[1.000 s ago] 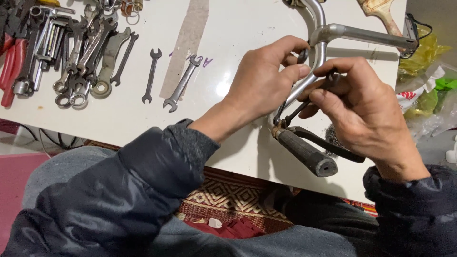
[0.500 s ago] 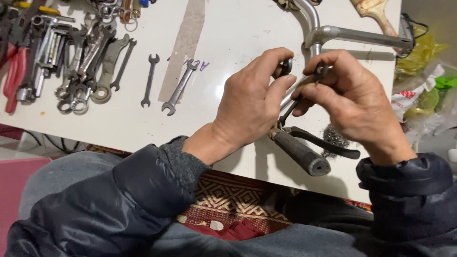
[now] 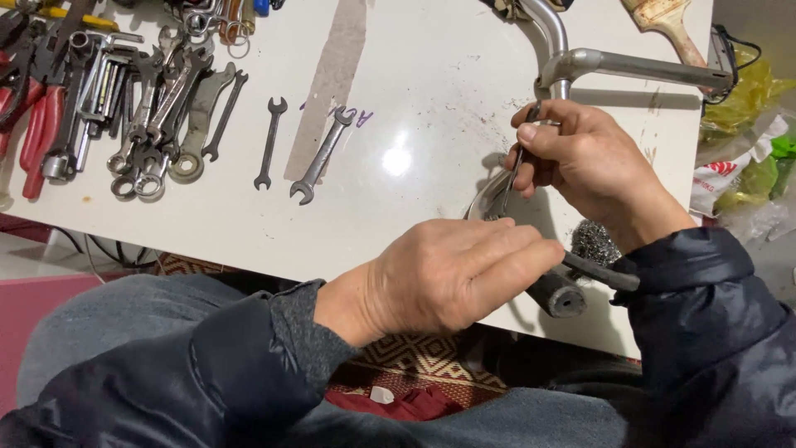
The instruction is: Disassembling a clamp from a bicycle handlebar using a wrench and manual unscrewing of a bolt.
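Fingers of the right hand (image 3: 593,162) pinched a thin dark tool (image 3: 516,170) against the chromed handlebar (image 3: 572,66) on the white table (image 3: 431,99), while the left hand (image 3: 452,274) wrapped its rubber grip (image 3: 557,294) (rigid, probably slippery metal, best held there).

A glossy white table (image 3: 414,207) catches overhead light above a patterned rug (image 3: 423,369).
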